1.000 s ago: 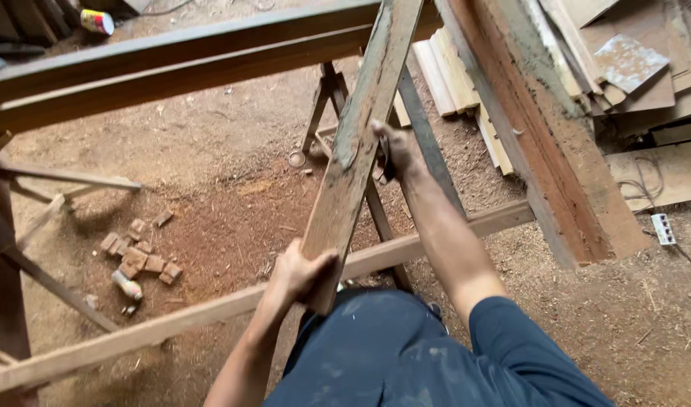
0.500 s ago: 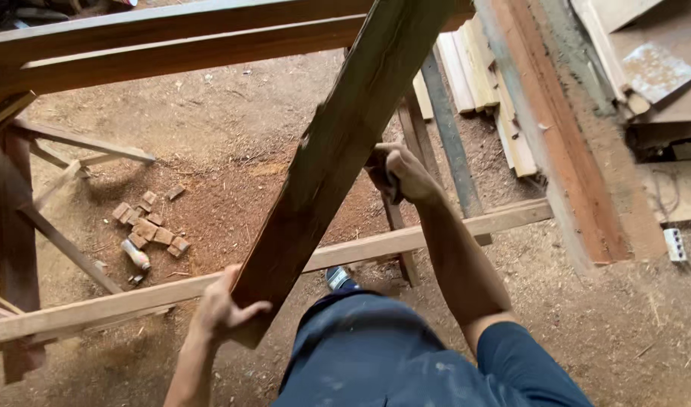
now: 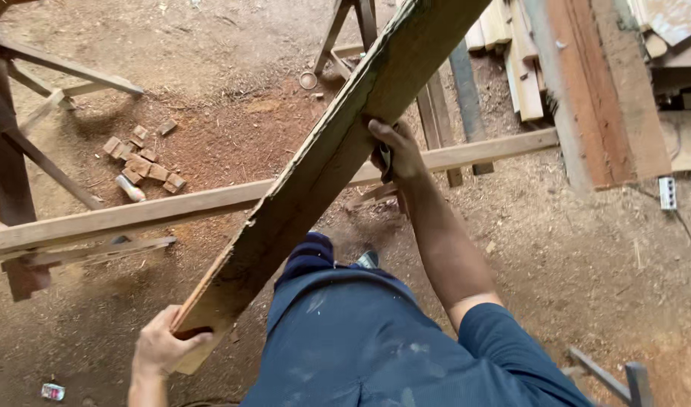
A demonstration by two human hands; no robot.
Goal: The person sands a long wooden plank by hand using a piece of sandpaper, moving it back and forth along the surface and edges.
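The long, weathered grey-brown wooden plank (image 3: 315, 173) crosses the view on a slant, from the lower left up past the top edge, above a sawdust-covered dirt floor (image 3: 586, 249) and a pale, slender timber rail (image 3: 172, 207) that runs across beneath it. Carrying a board this long well likely calls for two widely spaced grips, the near end kept low and firm so the far end does not swing into the stacked boards (image 3: 511, 68) at the upper right, and for keeping it clear of the rail as it passes over.

The plank's near end sits in the left hand (image 3: 160, 348), whose fingers are curled around its lower corner. Farther up, the right hand (image 3: 394, 151) is closed on the plank's right edge, arm stretched out. So the plank lies between and across both hands, in front of the person's dark blue clothing (image 3: 345, 339). A cluster of small wooden offcut blocks (image 3: 142, 162) lies on the floor well to the left.
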